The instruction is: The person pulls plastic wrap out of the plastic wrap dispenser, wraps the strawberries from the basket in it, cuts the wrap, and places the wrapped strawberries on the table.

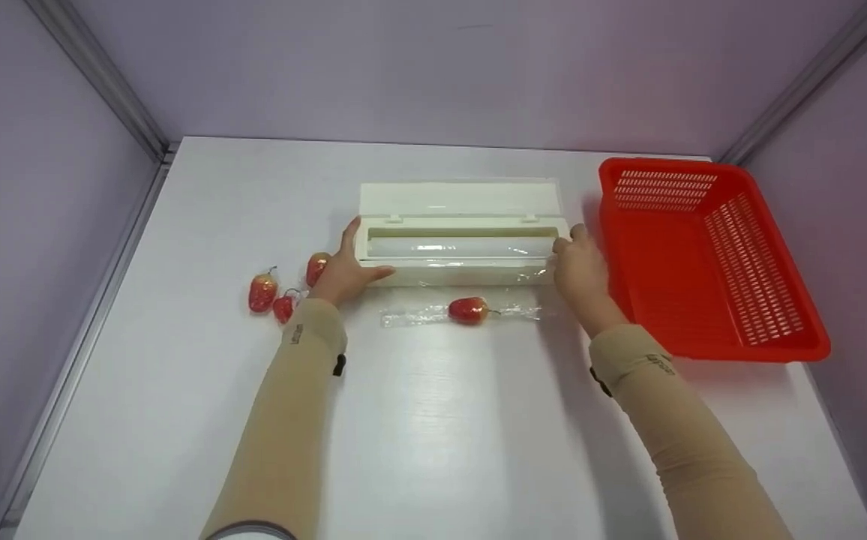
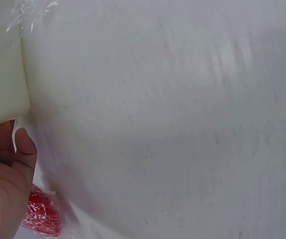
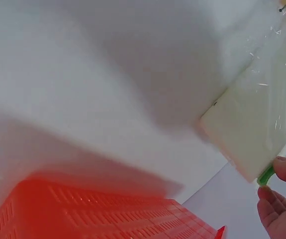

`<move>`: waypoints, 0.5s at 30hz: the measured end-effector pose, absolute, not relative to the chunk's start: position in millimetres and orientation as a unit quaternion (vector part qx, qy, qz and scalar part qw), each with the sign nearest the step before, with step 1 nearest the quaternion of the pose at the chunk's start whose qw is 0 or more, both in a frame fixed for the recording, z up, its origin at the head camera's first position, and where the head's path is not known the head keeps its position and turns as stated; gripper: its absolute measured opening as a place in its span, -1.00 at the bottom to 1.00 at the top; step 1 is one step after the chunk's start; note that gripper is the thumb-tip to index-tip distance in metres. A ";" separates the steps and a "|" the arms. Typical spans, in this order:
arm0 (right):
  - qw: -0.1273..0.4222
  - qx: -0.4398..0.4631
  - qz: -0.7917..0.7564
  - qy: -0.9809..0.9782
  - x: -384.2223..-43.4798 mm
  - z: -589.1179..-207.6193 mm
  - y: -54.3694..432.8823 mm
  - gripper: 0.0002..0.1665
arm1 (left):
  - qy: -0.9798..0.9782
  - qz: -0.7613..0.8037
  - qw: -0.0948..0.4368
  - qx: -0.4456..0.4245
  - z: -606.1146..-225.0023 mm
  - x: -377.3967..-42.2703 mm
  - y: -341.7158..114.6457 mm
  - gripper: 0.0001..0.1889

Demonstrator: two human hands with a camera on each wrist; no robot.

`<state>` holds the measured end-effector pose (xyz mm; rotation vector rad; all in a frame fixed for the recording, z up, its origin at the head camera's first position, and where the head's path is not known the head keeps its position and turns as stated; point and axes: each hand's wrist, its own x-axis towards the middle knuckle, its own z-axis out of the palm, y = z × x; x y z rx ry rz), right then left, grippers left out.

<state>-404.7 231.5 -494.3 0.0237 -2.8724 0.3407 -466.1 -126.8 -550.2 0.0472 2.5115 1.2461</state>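
Observation:
A white cling film dispenser (image 1: pixel 403 275) lies crosswise on the table, its lid (image 1: pixel 460 199) flipped back and the film roll (image 1: pixel 463 247) showing inside. My left hand (image 1: pixel 343 276) holds its left end, thumb along the front. At the right end, the right hand (image 1: pixel 581 271) pinches a small green slider (image 3: pixel 266 176) between thumb and fingers. Clear film drapes over the dispenser's front and onto the table. On a strip of film just in front lies a red toy strawberry (image 1: pixel 467 310), stem pointing right.
Several film-wrapped strawberries (image 1: pixel 262 292) lie left of the dispenser, one of them (image 1: pixel 318 268) right behind the left hand. A large red plastic basket (image 1: pixel 681 277) with slotted walls stands close to the right hand. Walls border the table at the back and both sides.

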 end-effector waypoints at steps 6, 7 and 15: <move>0.244 0.161 0.063 -0.954 -387.1 -510.3 206.2 -0.82 | 0.883 0.437 0.168 0.019 -551.7 -467.8 -126.8 0.26; 0.235 0.190 0.067 -0.951 -382.8 -515.0 200.5 -0.81 | 0.883 0.438 0.169 0.019 -551.9 -468.1 -126.8 0.26; 0.113 0.267 0.107 -0.951 -361.8 -555.7 162.4 -0.66 | 0.881 0.440 0.170 0.023 -550.8 -467.3 -126.8 0.26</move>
